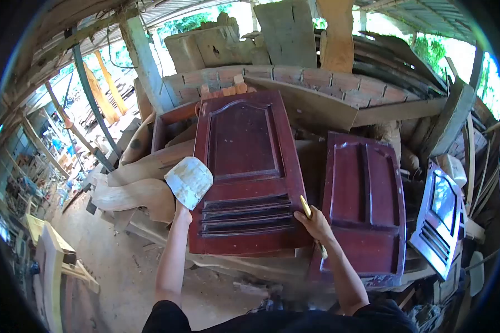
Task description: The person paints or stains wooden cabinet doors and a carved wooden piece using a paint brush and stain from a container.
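Observation:
A dark red panelled wooden door (244, 147) with louvre slats near its bottom lies tilted in front of me. At its left edge my left hand (184, 213) holds a pale, stained container (189, 180), which covers most of the fingers. My right hand (316, 225) is closed around a paintbrush (305, 207) with a yellowish handle, right at the door's lower right edge. A second dark red door (347, 205) with raised mouldings leans just to the right of that hand.
A smaller glossy door (439, 219) leans at the far right. Behind the doors run a low brick wall (339, 82) and stacked boards (383, 61). A curved wooden piece (133, 197) lies to the left. Lower left stands a pale wooden frame (51, 266).

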`<control>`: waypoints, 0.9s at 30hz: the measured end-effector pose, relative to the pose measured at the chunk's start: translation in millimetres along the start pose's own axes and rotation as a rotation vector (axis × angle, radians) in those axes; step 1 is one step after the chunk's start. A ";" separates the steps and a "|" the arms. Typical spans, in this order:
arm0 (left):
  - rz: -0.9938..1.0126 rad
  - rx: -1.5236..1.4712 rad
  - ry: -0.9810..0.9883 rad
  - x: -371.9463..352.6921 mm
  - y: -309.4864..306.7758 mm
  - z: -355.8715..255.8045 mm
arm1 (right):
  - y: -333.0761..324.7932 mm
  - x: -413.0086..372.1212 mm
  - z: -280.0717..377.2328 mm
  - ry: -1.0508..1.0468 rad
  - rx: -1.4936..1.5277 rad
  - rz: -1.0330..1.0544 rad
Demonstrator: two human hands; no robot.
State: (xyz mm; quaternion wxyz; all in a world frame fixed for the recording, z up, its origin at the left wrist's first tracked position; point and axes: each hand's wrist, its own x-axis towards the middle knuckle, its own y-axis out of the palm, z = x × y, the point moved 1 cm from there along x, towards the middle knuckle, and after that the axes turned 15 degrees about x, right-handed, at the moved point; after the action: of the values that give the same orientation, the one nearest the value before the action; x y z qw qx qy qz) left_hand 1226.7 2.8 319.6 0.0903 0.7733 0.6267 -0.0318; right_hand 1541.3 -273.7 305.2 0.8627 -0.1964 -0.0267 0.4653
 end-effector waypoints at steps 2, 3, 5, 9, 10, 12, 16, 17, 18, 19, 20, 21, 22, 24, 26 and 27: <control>-0.037 0.106 -0.012 2.5 -9.7 17.8 | 1.5 -15.3 -16.1 0.026 0.047 0.017; -0.069 0.183 -0.010 1.3 -12.7 24.8 | 6.8 -12.5 -38.1 -0.016 0.074 -0.032; -0.118 0.134 -0.044 -18.4 -18.1 39.2 | 0.4 -18.8 -33.5 0.033 0.050 -0.048; -0.205 0.066 -0.062 -52.4 -10.1 57.5 | -3.0 -9.1 -47.9 -0.046 0.076 -0.069; -0.228 0.048 -0.080 -39.6 -1.4 46.8 | -7.4 -9.6 -45.2 -0.029 0.046 -0.036; -0.307 0.021 -0.117 -48.2 1.4 46.6 | -4.7 -19.9 -33.5 -0.026 0.080 -0.081; -0.633 0.000 0.043 -44.4 21.2 31.8 | 4.0 -10.8 -37.2 -0.137 0.498 -0.001; -0.688 -0.006 0.085 -48.8 24.0 32.4 | 3.5 -1.4 -51.5 -0.234 0.445 -0.009; -0.719 -0.015 0.120 -47.7 24.4 29.3 | 2.2 -7.1 -38.5 -0.191 0.358 -0.039; -0.735 -0.026 0.151 -47.4 21.5 26.2 | 0.8 -0.1 -45.0 -0.157 0.287 -0.056; -0.742 -0.037 0.178 -46.0 24.8 24.7 | -0.7 5.1 -49.8 -0.138 0.220 -0.055; -0.745 -0.049 0.203 -43.2 22.8 21.3 | -1.7 6.6 -45.6 -0.117 0.152 -0.058; -0.749 -0.060 0.229 -41.5 23.2 18.4 | -1.6 6.7 -40.3 -0.133 0.147 -0.054; -0.761 -0.083 0.276 -41.7 20.6 13.0 | -1.7 4.0 -32.1 0.003 0.042 -0.130; -0.768 -0.104 0.298 -35.4 26.0 6.1 | 1.3 6.4 -25.4 -0.014 0.013 -0.123; -0.751 -0.109 0.295 -38.4 24.4 7.3 | -1.5 0.4 -26.5 -0.007 -0.006 -0.137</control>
State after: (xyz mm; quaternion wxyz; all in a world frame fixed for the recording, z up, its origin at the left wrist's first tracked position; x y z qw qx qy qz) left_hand 1242.8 -40.4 321.1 0.0222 0.4811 0.8725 0.0819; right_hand 1548.9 -282.4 281.3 0.8918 -0.1949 -0.0445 0.4058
